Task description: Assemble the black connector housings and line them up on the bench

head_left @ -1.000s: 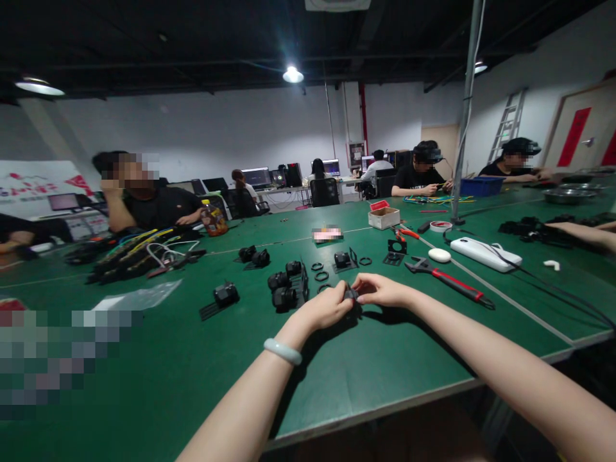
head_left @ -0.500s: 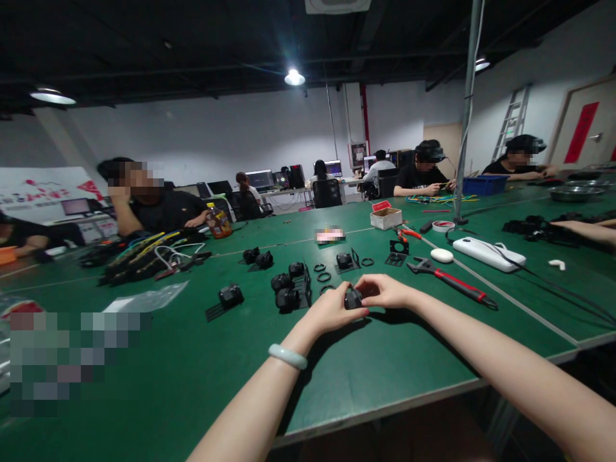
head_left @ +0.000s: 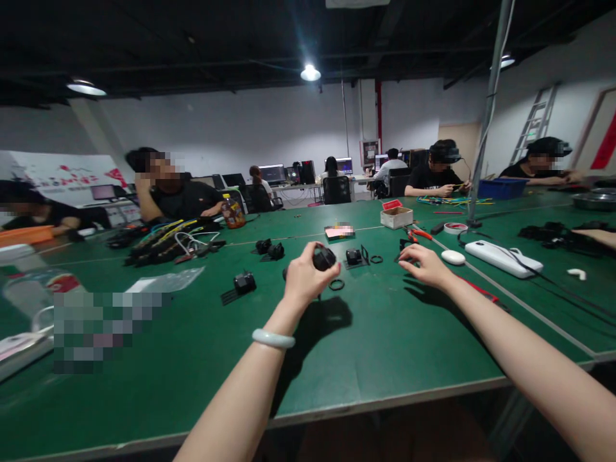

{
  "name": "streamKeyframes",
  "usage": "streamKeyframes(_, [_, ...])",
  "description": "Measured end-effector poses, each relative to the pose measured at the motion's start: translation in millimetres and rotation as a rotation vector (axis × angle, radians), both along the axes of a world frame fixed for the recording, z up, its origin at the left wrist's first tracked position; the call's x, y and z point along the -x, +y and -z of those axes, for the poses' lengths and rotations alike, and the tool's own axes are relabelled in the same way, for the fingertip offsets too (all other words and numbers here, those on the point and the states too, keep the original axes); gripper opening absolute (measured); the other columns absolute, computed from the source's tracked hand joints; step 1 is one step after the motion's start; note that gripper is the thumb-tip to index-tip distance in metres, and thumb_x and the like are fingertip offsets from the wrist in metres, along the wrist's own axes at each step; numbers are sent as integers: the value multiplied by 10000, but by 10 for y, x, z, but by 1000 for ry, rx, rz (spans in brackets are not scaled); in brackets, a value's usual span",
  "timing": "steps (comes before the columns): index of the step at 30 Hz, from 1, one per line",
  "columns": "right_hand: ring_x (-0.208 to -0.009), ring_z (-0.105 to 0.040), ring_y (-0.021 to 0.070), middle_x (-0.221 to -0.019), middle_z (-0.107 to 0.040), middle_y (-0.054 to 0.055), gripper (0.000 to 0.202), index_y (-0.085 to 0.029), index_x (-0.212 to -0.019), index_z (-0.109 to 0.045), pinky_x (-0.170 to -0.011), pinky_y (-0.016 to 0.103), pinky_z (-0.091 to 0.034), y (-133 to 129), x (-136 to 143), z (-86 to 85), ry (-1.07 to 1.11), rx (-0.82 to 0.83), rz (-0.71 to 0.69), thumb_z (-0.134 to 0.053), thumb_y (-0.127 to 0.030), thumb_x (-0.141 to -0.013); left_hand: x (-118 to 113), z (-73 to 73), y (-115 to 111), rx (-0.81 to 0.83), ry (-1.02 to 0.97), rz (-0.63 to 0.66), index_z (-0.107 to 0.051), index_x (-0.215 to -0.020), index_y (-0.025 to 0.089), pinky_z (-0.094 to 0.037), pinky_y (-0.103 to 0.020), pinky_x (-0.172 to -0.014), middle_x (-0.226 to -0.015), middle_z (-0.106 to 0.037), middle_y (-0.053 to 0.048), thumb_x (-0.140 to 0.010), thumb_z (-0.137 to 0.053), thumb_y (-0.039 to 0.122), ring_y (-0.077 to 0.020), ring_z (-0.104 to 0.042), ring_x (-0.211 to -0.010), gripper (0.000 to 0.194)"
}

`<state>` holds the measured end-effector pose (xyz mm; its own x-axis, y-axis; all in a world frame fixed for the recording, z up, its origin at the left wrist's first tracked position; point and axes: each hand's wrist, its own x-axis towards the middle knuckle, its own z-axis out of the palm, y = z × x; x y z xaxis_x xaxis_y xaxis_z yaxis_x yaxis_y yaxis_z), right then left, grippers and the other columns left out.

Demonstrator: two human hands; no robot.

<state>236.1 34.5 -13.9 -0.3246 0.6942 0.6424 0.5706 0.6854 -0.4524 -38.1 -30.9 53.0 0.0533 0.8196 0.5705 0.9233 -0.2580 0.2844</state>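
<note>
My left hand [head_left: 307, 277], with a pale bangle at the wrist, holds a small black camera module [head_left: 324, 258] between thumb and fingers, raised above the green table. Beyond that hand, more black modules are mostly hidden. My right hand [head_left: 426, 266] reaches over the table with thumb and fingers apart, at a black bracket [head_left: 403, 244] partly covered by the fingers. Between the hands lie a black ring [head_left: 337, 285], another black ring [head_left: 376, 259] and a black module on a slotted bracket [head_left: 354, 257]. A similar module [head_left: 244, 282] stands to the left.
A red-handled wrench [head_left: 481, 292] lies partly under my right forearm. Beyond are a white oval object [head_left: 453, 257], a white power strip [head_left: 503, 258], pliers [head_left: 418, 233] and a small box [head_left: 396, 218]. Left are a plastic bag [head_left: 163, 282] and cable bundles [head_left: 168, 240]. Several people sit around.
My hands, both at the module before, have parted. The left has lifted the module up and left; the right has let go and moved right to the bracket. The view has turned slightly left.
</note>
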Motion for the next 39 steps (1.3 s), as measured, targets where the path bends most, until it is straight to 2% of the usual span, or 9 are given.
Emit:
streamKeyframes(4, [-753, -495, 157, -786, -532, 62, 181, -160, -710, -581, -698, 295, -382, 55, -34, 50, -1, -13, 35, -472, -303, -688, 524, -156, 116, -193, -53, -405, -354, -1063, 162, -377, -284, -651, -875, -535, -76, -649, -424, 469, -235, -520, -805, 520])
streamKeyframes(7, [-746, -499, 154, -794, -532, 63, 182, -161, -710, -579, -695, 292, -383, 61, -16, 66, -14, -18, 27, -466, -302, -691, 973, -119, 226, -295, -137, -610, -346, -1062, 102, -381, -335, -690, -931, -497, -135, -672, -394, 447, -273, -490, -854, 522])
streamKeyframes(10, [-742, -502, 154, -800, -532, 65, 184, -161, -707, -578, -687, 290, -385, 64, -20, 80, -20, -19, 42, -456, -297, -696, 1316, -17, 295, -337, -238, -740, -364, -1035, 61, -377, -363, -733, -940, -468, -161, -676, -394, 409, -277, -467, -871, 500])
streamKeyframes(13, [-750, -501, 156, -802, -530, 66, 188, -159, -688, -581, -684, 287, -386, 86, -48, 108, -36, -17, 73, -451, -294, -696, 1478, 51, 297, -391, -319, -806, -316, -1081, 25, -356, -353, -797, -980, -428, -172, -668, -418, 344, -261, -440, -918, 531])
streamKeyframes(19, [-737, -502, 151, -802, -523, 64, 181, -159, -674, -585, -679, 282, -387, 127, -74, 133, -73, -11, 106, -448, -276, -691, 1533, 19, 208, -342, -267, -847, -320, -1085, 15, -367, -368, -779, -990, -444, -193, -656, -412, 383, -281, -440, -934, 572])
streamKeyframes(25, [-743, -499, 144, -801, -520, 61, 182, -157, -672, -583, -690, 268, -385, 137, -68, 134, -127, -13, 95, -438, -264, -697, 1788, 39, 105, 306, -65, -648, -535, -787, 87, -417, -340, -525, -729, -582, -169, -565, -423, 540, -297, -551, -667, 517])
streamKeyframes(31, [-762, -498, 141, -816, -514, 54, 160, -159, -673, -589, -724, 263, -378, 196, -91, 184, -149, -14, 110, -457, -249, -681, 1807, 246, 150, 689, 173, -537, -575, -708, 116, -418, -288, -534, -750, -608, -147, -531, -458, 423, -268, -570, -658, 374])
streamKeyframes(35, [-772, -496, 142, -827, -509, 55, 160, -160, -667, -589, -727, 260, -379, 210, -110, 195, -146, -18, 132, -457, -250, -681, 1711, 305, 260, 648, 222, -536, -580, -757, 102, -419, -275, -564, -795, -604, -149, -564, -413, 472, -260, -568, -699, 450])
streamKeyframes(39, [-765, -495, 141, -823, -507, 56, 161, -158, -670, -589, -721, 258, -381, 215, -123, 199, -152, -18, 149, -458, -251, -682, 1675, 362, 366, 559, 163, -618, -459, -1024, 58, -416, -304, -609, -945, -541, -197, -539, -441, 541, -280, -555, -767, 684])
